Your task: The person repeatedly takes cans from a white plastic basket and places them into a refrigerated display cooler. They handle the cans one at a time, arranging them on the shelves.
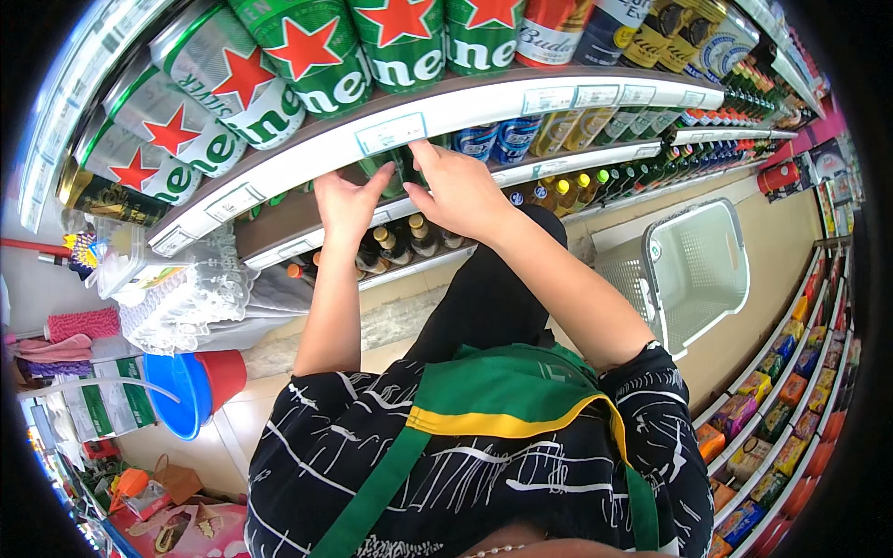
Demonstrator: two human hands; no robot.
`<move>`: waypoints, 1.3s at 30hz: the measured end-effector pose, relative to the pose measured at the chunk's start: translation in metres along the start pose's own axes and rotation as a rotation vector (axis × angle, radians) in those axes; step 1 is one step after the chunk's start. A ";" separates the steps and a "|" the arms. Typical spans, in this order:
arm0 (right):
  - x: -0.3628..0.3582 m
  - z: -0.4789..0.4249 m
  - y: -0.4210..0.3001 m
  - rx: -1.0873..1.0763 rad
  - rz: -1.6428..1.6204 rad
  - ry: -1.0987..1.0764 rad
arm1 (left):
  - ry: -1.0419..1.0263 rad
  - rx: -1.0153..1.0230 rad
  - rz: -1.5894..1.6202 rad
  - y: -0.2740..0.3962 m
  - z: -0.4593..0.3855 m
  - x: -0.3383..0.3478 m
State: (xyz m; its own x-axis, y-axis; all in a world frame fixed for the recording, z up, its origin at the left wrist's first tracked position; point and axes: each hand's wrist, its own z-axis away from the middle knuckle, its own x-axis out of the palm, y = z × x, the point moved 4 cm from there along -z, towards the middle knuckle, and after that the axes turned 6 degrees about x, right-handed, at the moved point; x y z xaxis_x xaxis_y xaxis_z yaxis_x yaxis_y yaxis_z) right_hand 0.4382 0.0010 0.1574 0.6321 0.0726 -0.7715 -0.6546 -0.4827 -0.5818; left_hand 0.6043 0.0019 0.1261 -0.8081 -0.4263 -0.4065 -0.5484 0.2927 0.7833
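Note:
Both my hands reach into the second shelf level, under the price-strip edge [432, 125] of the upper shelf. My left hand [347, 199] has its thumb apart at a green container [386, 183], seen only in part; its fingers are partly hidden by the shelf lip. On the other side of that container is my right hand [457, 183], its index finger up against the lip and its thumb pointing left. Whether either hand grips anything is unclear. Blue beer cans [516, 138] stand just right of my right hand. Above, large green Heineken cans [404, 42] line the upper shelf.
Several dark bottles [394, 247] stand on the lowest shelf. A pale plastic basket [704, 265] rests on the floor at right, before shelves of packaged goods [774, 383]. To the left are a lace-covered surface [188, 293], a blue bucket [174, 394] and a red bucket [223, 376].

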 end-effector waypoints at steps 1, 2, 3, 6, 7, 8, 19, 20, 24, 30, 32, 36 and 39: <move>0.003 -0.004 -0.002 0.006 0.022 -0.017 | -0.016 0.010 0.045 -0.007 -0.003 0.003; 0.007 -0.008 -0.003 0.013 0.044 -0.034 | -0.031 0.021 0.090 -0.019 -0.005 0.008; 0.010 -0.012 -0.003 0.023 0.062 -0.050 | -0.051 0.032 0.134 -0.020 -0.008 0.010; 0.016 -0.020 -0.002 0.039 0.110 -0.046 | -0.075 -0.002 0.121 -0.015 -0.010 0.015; 0.018 -0.021 -0.001 0.057 0.128 -0.049 | -0.090 -0.002 0.077 -0.011 -0.012 0.014; 0.018 -0.021 -0.001 0.063 0.099 -0.045 | -0.100 -0.004 0.049 -0.008 -0.013 0.014; 0.000 0.022 -0.007 -0.031 -0.198 -0.008 | 0.035 0.332 -0.071 0.019 0.038 -0.008; -0.002 0.027 -0.010 -0.004 -0.230 -0.048 | 0.029 0.350 -0.074 0.026 0.041 -0.011; -0.029 0.053 -0.031 -0.070 -0.212 0.010 | -0.064 0.443 -0.040 0.062 0.055 -0.024; -0.078 0.109 -0.024 -0.077 -0.143 0.169 | -0.280 0.586 0.196 0.113 0.066 0.011; -0.095 0.131 -0.014 -0.045 -0.105 0.265 | -0.337 0.648 0.255 0.132 0.069 0.035; -0.140 0.174 0.011 0.097 0.005 0.408 | -0.499 0.689 0.411 0.172 0.075 0.098; -0.173 0.210 0.043 0.244 0.094 0.520 | -0.675 0.710 0.459 0.213 0.082 0.154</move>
State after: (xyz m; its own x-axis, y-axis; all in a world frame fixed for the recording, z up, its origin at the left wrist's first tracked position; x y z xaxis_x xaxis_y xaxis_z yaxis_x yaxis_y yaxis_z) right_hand 0.2133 0.1510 0.2116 0.6469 -0.4285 -0.6308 -0.7554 -0.2467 -0.6071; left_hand 0.3456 0.0683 0.1920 -0.8002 0.3465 -0.4894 0.0130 0.8260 0.5636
